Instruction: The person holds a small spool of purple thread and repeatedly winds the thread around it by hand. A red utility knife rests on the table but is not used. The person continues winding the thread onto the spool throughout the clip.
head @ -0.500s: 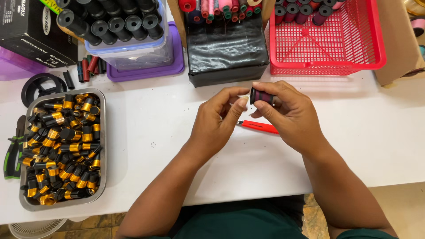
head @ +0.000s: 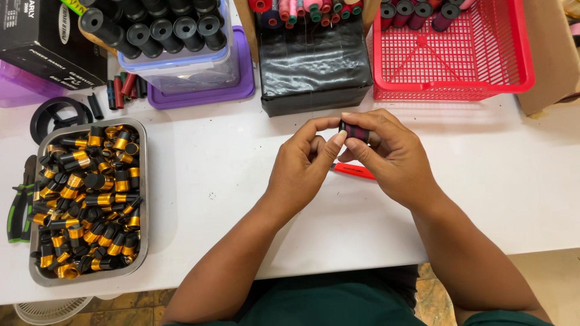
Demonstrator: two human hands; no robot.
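1. A small spool (head: 356,132), dark with a maroon band, is being held above the table (head: 211,175), just right of frame centre, lying sideways.
2. The spool is being pinched by the right hand (head: 389,160): thumb underneath, index finger over the top, the other fingers curled behind it.
3. The spool's left end is being touched by the left hand (head: 302,166). Thumb and index tip are being pressed together at that end; whether anything is being held between them cannot be told.
4. A red tool (head: 356,172) is lying flat on the table at 6 o'clock from the spool, partly hidden under the hands.
5. A black box (head: 317,66) is sitting at 12 o'clock from the hands, with coloured spools standing along its far edge.
6. A red basket (head: 459,60) is sitting at 1 o'clock, with a few dark spools inside along its far wall.
7. A clear tub (head: 181,54) of black spools is resting on a purple lid (head: 199,93) at 10 o'clock.
8. A metal tray (head: 144,199), filled with black-and-gold parts, is sitting at 9 o'clock, well apart from the hands.
9. Green-handled pliers (head: 18,211) are lying just left of the tray.
10. A black ring (head: 57,115) and a few loose tubes (head: 121,90) are lying at 12 o'clock from the tray.
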